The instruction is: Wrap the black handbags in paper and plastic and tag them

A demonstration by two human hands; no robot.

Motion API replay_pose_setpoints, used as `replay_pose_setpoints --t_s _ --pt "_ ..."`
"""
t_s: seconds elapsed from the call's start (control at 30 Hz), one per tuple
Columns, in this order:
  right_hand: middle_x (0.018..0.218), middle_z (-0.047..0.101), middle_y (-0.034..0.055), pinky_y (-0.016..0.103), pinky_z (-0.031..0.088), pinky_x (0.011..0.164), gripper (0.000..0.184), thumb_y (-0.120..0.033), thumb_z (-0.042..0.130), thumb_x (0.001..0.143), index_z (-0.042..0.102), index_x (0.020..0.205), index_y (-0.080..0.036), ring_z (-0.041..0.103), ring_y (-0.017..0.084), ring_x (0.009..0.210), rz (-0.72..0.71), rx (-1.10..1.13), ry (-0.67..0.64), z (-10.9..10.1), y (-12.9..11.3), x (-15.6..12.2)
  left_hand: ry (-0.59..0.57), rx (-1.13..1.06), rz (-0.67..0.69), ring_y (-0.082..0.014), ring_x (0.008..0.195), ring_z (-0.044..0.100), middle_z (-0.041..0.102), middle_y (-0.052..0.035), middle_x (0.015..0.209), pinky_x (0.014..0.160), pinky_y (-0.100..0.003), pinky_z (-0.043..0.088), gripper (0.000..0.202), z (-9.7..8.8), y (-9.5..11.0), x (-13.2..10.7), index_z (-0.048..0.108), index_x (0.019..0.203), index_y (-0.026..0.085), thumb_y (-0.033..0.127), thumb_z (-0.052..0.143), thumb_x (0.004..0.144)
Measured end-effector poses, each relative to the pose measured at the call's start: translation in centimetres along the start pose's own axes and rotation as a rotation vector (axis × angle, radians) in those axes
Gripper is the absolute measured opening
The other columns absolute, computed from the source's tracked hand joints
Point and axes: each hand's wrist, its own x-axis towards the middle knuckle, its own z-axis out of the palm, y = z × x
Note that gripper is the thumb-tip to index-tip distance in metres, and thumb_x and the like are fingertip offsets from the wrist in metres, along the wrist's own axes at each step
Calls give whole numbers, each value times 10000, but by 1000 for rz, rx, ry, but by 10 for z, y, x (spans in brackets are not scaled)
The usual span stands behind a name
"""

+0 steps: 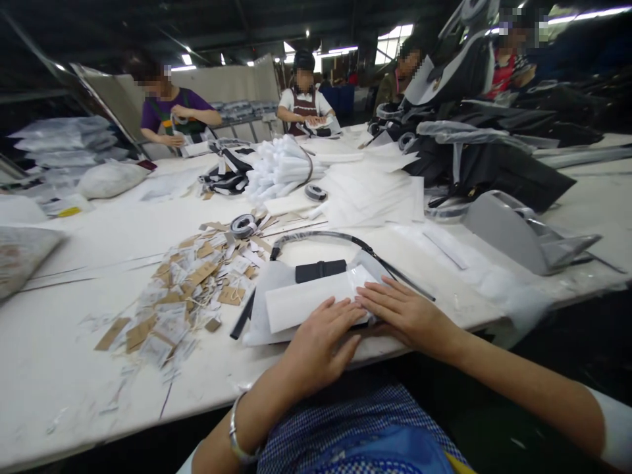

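Observation:
My left hand [323,339] lies flat, fingers stretched, on a folded sheet of white paper [301,304] at the near edge of the table. My right hand [399,308] rests beside it with its fingers extended onto the same sheet's right end. Under the paper sits a small black bag or wallet [320,270] on a clear plastic sleeve [270,289]. A black strap [340,238] loops behind it. Neither hand grips anything.
A heap of brown and white hang tags [185,289] spreads to the left. Tape rolls [243,225], rolled white paper [281,168] and stacked white sheets [375,194] lie further back. Black bags [494,164] pile at the right. Other people work at the far side.

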Motion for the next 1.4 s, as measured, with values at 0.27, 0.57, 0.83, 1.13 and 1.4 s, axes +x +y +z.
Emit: replay_pose_setpoints --t_s 0.27,0.57,0.83,1.13,1.4 --pt "1466 507 116 522 337 1169 553 -212 553 973 381 1494 -144 457 268 1369 -34 -65 37 9 7 -8 -165 385 84 -230 1302 542 599 -108 1379 1087 -429 461 365 -77 -39 -9 583 1307 193 112 460 973" --pt "1451 521 35 505 332 1178 527 -130 470 992 407 1481 -317 468 213 1362 26 101 13 11 24 -10 -175 450 3 -173 1199 626 667 -18 1290 1011 -344 525 445 -71 -60 -13 637 1275 254 50 414 948" --pt "1443 536 41 544 286 1190 556 -124 517 952 432 1472 -304 474 244 1359 66 94 27 -1 11 -5 -256 518 -35 -259 1402 415 466 -117 1499 1154 -480 361 489 -53 -46 -35 414 1468 167 331 452 1009" --pt "1014 751 83 401 591 841 211 -330 537 953 679 1079 -239 718 249 930 692 737 48 19 -68 -7 -52 653 -6 -270 1421 386 414 -114 1538 1141 -481 363 506 -18 -59 -57 373 1496 200 176 439 994" --pt "1074 666 44 401 418 1084 276 -276 743 714 526 878 -233 566 240 1219 1170 1822 306 10 -90 22 -5 656 61 -290 1384 441 399 -106 1548 1117 -454 401 668 -24 -61 -56 304 1531 191 400 543 943"
